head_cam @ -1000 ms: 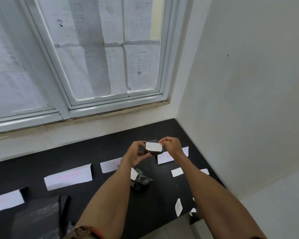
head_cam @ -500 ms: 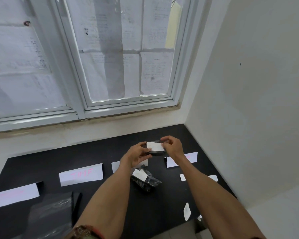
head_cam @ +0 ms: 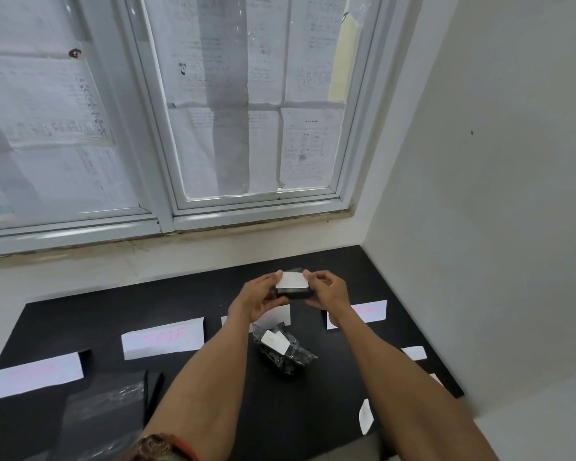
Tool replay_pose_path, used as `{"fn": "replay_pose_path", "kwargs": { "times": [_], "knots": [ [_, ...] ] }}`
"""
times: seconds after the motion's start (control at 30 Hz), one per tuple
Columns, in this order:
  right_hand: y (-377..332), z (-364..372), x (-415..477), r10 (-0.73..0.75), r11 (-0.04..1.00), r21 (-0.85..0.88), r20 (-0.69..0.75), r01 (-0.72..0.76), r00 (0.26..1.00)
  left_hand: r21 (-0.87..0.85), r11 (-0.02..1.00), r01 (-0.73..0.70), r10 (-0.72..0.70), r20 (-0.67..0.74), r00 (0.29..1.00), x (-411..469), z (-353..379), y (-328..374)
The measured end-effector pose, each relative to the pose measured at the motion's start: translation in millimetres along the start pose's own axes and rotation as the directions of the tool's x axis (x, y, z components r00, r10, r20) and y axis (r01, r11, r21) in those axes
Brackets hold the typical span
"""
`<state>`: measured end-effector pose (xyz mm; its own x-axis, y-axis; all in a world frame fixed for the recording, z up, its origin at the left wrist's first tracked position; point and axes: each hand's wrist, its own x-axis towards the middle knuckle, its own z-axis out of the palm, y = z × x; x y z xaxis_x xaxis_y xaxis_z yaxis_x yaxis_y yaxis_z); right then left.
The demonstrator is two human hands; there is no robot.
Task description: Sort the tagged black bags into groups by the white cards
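Right, both hands are up over the matte black surface (head_cam: 80, 314), and between them sits a small black plastic bag (head_cam: 296, 295) with a white paper tag (head_cam: 292, 281) facing the camera. The left hand (head_cam: 256, 301) has its grip pinched on the bag's left end. The right hand (head_cam: 330, 292) is pinched on the right end, fingertips at the tag's corners. That bag is held in the air, just beyond a second crinkled black bag (head_cam: 296, 357), which lies on the surface with its own white tag up. Behind the lying bag a plain white card (head_cam: 276, 316) peeks out (mostly hidden by the left wrist). Left of the lying bag is a white card with pink lettering (head_cam: 163, 339), and further left another long white card (head_cam: 30, 375). To the lying bag's right, a third pink-lettered card (head_cam: 369, 312) is partly covered by the right forearm.
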<state>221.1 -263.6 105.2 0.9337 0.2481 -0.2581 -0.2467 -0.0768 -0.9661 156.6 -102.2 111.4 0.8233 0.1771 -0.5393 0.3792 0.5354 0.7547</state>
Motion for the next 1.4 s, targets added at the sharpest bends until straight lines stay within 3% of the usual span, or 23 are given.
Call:
{"fn": "replay_pose_path", "kwargs": {
  "times": [0.2,0.53,0.77,0.97,1.17,1.4],
  "knots": [
    [1.2,-3.7,-1.3,-0.064,0.998,0.01,0.225,0.063,0.972,-0.053,0.998,0.021,-0.022,-0.015,1.0,-0.2,-6.2,1.8],
    [5.6,-1.4,1.1,-0.055,0.998,0.002,0.23,0.056,0.972,-0.032,0.998,0.055,-0.051,0.113,0.992,-13.6,-10.5,6.7],
    [11.4,5.4,-5.1,-0.028,0.998,0.067,0.242,0.012,0.97,-0.021,0.999,0.029,-0.03,-0.047,0.998,-16.4,-15.9,3.3],
    [18.3,9.8,-5.7,0.006,0.998,0.056,0.261,-0.022,0.965,0.003,0.999,0.035,-0.035,-0.073,0.997,-8.4,-23.7,-2.5],
    [42.4,12.4,0.3,0.195,0.971,0.093,0.234,-0.222,0.952,0.083,0.99,0.11,-0.111,0.006,0.994,-4.4,-32.2,-12.5],
    [99.7,23.8,-3.6,0.411,0.902,0.137,0.023,-0.41,0.912,0.388,0.881,0.27,-0.232,-0.144,0.962,5.8,-51.1,-32.3]
  ]
}}
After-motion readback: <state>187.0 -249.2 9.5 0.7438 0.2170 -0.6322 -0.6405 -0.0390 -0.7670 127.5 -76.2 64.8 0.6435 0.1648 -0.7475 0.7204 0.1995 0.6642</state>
